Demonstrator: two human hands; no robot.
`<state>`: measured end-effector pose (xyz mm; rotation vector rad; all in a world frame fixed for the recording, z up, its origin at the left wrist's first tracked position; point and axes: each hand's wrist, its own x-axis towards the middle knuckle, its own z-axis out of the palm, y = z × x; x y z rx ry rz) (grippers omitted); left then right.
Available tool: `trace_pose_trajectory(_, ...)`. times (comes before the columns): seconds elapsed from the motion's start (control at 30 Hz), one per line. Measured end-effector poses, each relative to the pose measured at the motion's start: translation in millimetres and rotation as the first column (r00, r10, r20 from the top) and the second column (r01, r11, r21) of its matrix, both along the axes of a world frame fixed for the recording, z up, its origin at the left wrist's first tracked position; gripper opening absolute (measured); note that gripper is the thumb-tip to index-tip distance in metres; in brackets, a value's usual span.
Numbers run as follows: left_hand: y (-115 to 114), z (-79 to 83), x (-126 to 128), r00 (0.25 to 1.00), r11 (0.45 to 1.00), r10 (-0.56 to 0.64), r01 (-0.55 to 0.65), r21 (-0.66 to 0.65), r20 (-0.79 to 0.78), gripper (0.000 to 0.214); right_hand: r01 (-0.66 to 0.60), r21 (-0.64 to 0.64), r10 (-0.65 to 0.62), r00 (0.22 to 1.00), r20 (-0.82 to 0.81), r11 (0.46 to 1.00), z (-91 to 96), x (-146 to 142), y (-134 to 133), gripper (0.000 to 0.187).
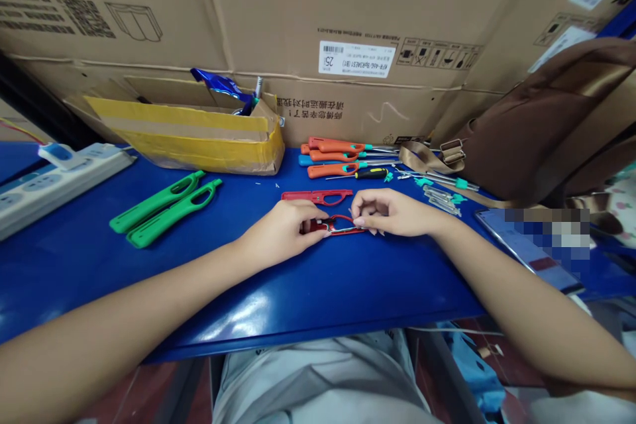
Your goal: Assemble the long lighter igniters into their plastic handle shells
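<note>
A red lighter shell half (pixel 342 232) lies on the blue table in front of me, with thin wire and small parts inside it. My left hand (pixel 285 228) is closed on its left end, thumb on the near side. At the other end my right hand (pixel 390 212) is closed in a pinch; its fingertips hide the exact part between them. Just behind is a second red shell half (pixel 318 197), untouched. Two green shell pieces (pixel 166 209) lie off to the left.
Several orange gas lighters (pixel 330 171) and a black-and-yellow screwdriver (pixel 371 173) lie behind my hands, near clear and teal parts (pixel 441 199). A phone (pixel 521 245) and brown bag (pixel 551 126) are right. A taped carton (pixel 199 139) and power strip (pixel 64 179) stand left.
</note>
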<state>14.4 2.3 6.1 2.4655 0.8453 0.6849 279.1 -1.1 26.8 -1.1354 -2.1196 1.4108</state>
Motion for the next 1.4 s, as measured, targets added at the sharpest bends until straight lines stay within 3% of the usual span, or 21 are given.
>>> trace_pose_trajectory(0.23,0,-3.8,1,0.999,0.999,0.035,-0.034,-0.013,0.042,0.022,0.003,-0.034,-0.004,0.999,-0.047,0.999,0.3,2,2,0.033)
trace_pose_trajectory(0.57,-1,-5.2,1,0.999,1.0,0.008,-0.009,0.024,0.054,0.03,-0.12,0.15,0.102,0.987,0.127,0.981,8.5,0,-5,0.02)
trace_pose_trajectory(0.77,-1,-4.6,0,0.998,0.997,-0.053,0.05,0.067,0.041,0.033,0.079,0.143,-0.077,0.997,-0.019,0.987,-3.8,-13,-5,0.026)
trace_pose_trajectory(0.87,0,-6.2,0,0.997,0.996,-0.063,0.061,0.062,0.036,0.033,0.157,0.32,-0.149,0.988,-0.049,0.934,-12.8,-17,-4,0.022)
trace_pose_trajectory(1.0,1,-7.5,0,0.998,0.998,-0.046,0.044,0.042,0.045,0.035,0.085,0.568,-0.116,0.993,0.018,0.819,-19.8,-19,-2,0.013)
trace_pose_trajectory(1.17,-1,-6.2,2,0.998,0.999,-0.036,0.035,0.027,0.056,0.032,-0.042,0.615,-0.039,0.992,0.118,0.787,-23.9,-20,-2,0.013)
trace_pose_trajectory(1.4,-1,-8.4,2,0.999,0.992,0.035,-0.035,0.12,0.004,0.038,-0.132,0.677,0.03,0.986,0.161,0.724,-26.5,-19,0,0.02)
